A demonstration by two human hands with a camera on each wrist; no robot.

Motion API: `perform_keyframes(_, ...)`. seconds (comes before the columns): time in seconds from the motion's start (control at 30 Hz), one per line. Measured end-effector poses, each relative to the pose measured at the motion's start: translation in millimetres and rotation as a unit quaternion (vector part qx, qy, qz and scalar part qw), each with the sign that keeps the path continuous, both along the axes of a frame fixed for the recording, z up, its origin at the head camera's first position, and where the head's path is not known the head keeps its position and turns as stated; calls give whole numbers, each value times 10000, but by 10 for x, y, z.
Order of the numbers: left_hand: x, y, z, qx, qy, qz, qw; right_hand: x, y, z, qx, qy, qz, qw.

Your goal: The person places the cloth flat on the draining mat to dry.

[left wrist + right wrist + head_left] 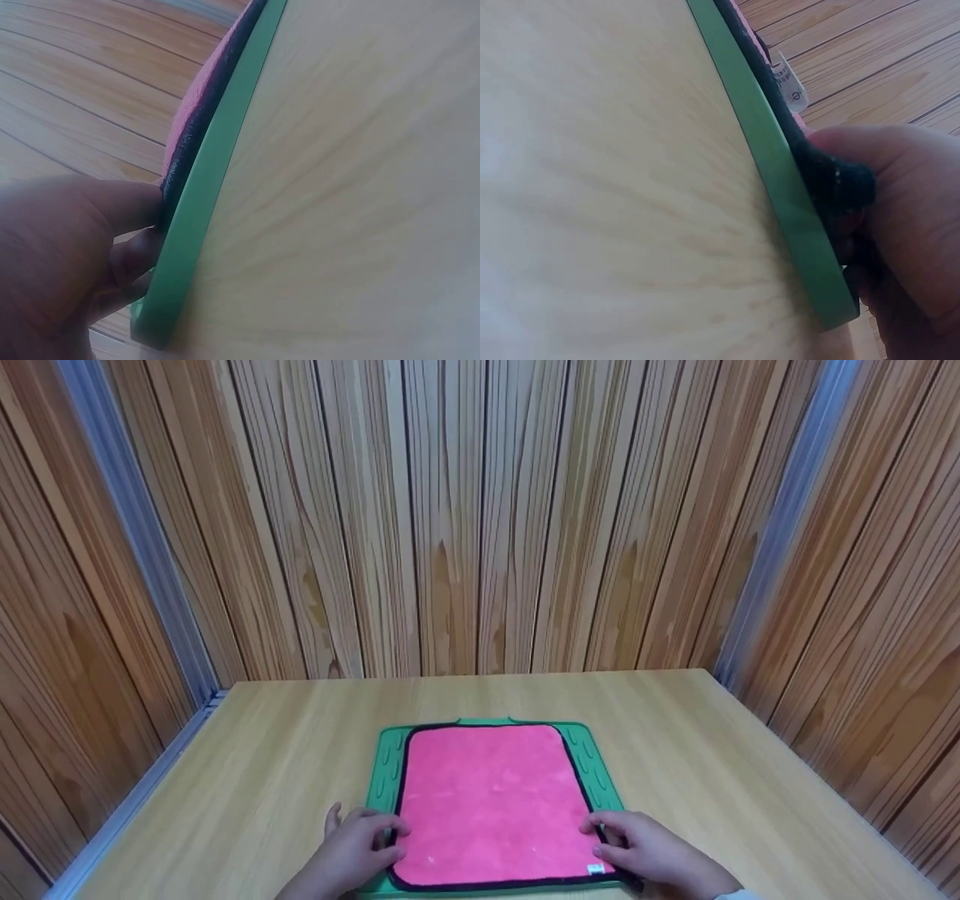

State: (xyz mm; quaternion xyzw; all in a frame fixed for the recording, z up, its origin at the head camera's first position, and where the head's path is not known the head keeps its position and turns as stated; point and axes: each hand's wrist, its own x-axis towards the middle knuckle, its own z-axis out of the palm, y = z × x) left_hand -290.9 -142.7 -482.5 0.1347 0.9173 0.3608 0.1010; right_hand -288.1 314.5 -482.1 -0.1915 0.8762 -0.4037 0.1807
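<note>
A pink cloth (491, 802) with a black border lies spread over a green board (388, 761) with molded oval shapes down its sides. My left hand (352, 844) pinches the cloth's left edge near the front corner. At the opposite edge, my right hand (651, 846) pinches the cloth close to a small white tag (595, 869). In the right wrist view the dark border bunches up by the thumb of the right hand (922, 217), just above the board's rim (780, 180). The left wrist view has the left hand's (67, 247) fingertips right at the black border (187, 150).
The board rests near the front of a light wooden table (270, 765). Wood-plank walls (450, 525) stand behind and on both sides, with metal posts (787, 502) at the corners.
</note>
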Motion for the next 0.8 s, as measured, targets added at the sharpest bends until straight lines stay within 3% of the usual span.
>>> perform_keyframes(0.43, -23, 73, 48, -40, 86, 122, 9999, -33, 44, 81, 292, 232, -11, 9993)
perform_keyframes(0.8, -158, 186, 163, -78, 405, -36, 9991, -93, 170, 197, 421, 545, -96, 9976)
